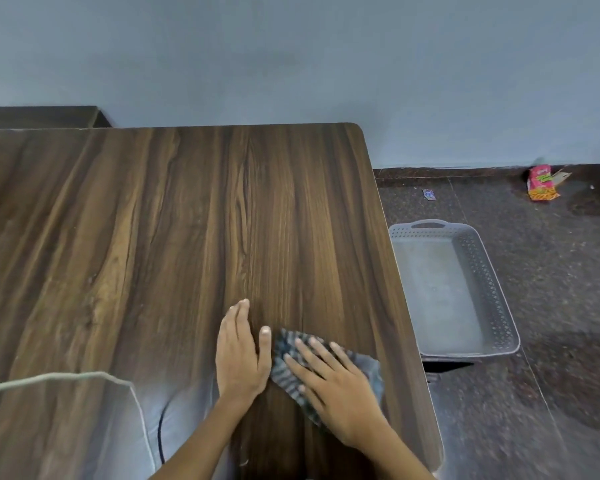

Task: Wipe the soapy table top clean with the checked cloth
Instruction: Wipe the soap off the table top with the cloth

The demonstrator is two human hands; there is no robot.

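The right hand [333, 386] presses flat fingers on the checked cloth [291, 355] to rub the table top [187, 237]. Beside the cloth, the left hand [239, 351] lies flat and empty, likely for balance.

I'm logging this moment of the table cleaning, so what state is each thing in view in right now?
checked cloth: spread flat on the table, near its right edge.
right hand: pressing on the cloth, fingers straight.
left hand: flat on the table, beside the cloth.
table: no soap visible; wet-looking sheen at the near left.
grey basket: upright on the floor, nothing in it.
snack packet: lying on the floor by the wall.
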